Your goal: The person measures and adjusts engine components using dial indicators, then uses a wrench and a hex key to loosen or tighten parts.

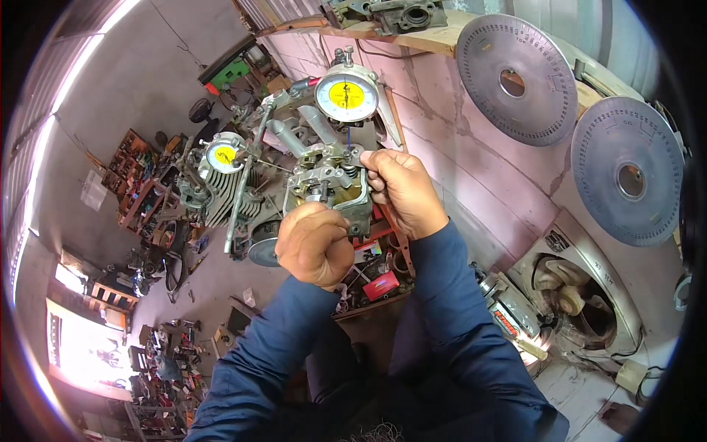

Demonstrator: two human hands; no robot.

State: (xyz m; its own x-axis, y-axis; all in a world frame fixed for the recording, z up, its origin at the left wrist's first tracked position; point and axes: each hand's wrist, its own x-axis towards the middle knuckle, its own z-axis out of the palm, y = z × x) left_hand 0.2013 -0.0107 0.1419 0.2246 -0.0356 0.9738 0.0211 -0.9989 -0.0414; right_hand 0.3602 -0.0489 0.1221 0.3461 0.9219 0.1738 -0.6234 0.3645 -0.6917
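A grey metal engine head (331, 184) with springs and rocker parts sits in front of me at chest height. My left hand (313, 247) is closed in a fist against its lower front edge, gripping it or a tool on it. My right hand (401, 191) pinches a small part at its upper right corner. A round dial gauge (346, 94) with a yellow centre stands just above the head, its thin stem pointing down beside my right fingers. A second yellow-centred dial gauge (223, 153) sits to the left over a finned cylinder (228, 195).
Two large grey degree discs (515, 77) (626, 169) hang on the pink wall at right. A white machine housing (574, 295) lies lower right. A tray with red items (379, 283) is under the engine. Cluttered shelves (136, 184) and parts cover the floor at left.
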